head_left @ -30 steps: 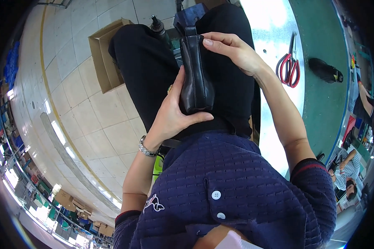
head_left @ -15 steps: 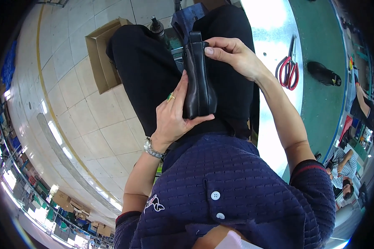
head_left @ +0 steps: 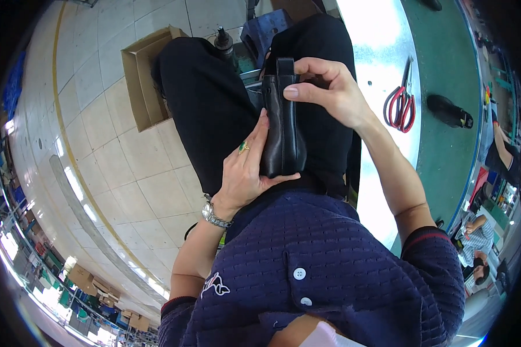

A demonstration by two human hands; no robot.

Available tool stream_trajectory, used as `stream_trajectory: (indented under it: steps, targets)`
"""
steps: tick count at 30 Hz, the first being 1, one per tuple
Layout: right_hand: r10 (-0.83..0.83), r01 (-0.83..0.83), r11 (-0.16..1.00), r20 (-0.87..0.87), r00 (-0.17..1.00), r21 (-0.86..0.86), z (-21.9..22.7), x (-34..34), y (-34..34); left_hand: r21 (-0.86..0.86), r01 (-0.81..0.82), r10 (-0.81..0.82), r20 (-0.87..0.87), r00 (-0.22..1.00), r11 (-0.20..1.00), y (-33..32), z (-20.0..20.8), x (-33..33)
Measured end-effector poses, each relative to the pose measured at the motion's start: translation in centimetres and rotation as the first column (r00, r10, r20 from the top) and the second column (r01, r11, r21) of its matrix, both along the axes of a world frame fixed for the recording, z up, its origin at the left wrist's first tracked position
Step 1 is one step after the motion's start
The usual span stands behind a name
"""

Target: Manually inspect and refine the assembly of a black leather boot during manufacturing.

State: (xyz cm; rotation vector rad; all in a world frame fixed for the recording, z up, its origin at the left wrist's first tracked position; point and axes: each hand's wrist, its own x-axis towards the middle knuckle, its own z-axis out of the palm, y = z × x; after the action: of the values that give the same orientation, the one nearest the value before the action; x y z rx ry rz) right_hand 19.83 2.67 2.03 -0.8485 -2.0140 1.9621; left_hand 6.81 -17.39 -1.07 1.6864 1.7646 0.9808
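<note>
A black leather boot upper stands over my lap, a pull tab at its far end and a seam running down its length. My left hand cups its near end, fingers along the left side and thumb under the bottom. At the far right edge, just below the tab, my right hand pinches the rim between thumb and forefinger. The inside of the boot upper cannot be seen.
Red-handled scissors lie on the shiny metal bench to my right. Beyond it a black shoe rests on green flooring. Ahead stand a dark metal spindle and a blue metal part. An open cardboard box is left of my knee.
Both hands and the boot upper have shifted slightly nearer to me and to the right in the picture. The hold of each hand stays much the same.
</note>
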Motion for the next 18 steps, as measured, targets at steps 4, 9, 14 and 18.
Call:
stream_trajectory:
  steps: [4, 9, 14, 18]
  targets:
    - [-0.068, 0.076, 0.967, -0.042, 0.997, 0.243, 3.5, 1.0, -1.9, -0.119, 0.119, -0.091, 0.217, 0.972, 0.986, -0.7, 2.2, -1.0]
    - [0.212, 0.006, 0.764, -0.259, 0.942, 0.646, 9.6, 1.7, -3.3, -0.280, 0.233, 0.233, 0.950, 0.210, 0.931, -2.4, 0.8, -1.3]
    - [0.345, -0.033, 0.535, -0.183, 0.921, 0.844, 10.4, 1.8, -5.1, -0.216, 0.370, 0.419, 0.622, -0.662, 0.904, 3.1, -3.0, -1.6]
    - [0.339, -0.038, 0.569, -0.192, 0.921, 0.822, 9.0, 2.6, -5.9, -0.302, 0.349, 0.451, 0.725, -0.520, 0.887, 7.3, -2.3, -0.4]
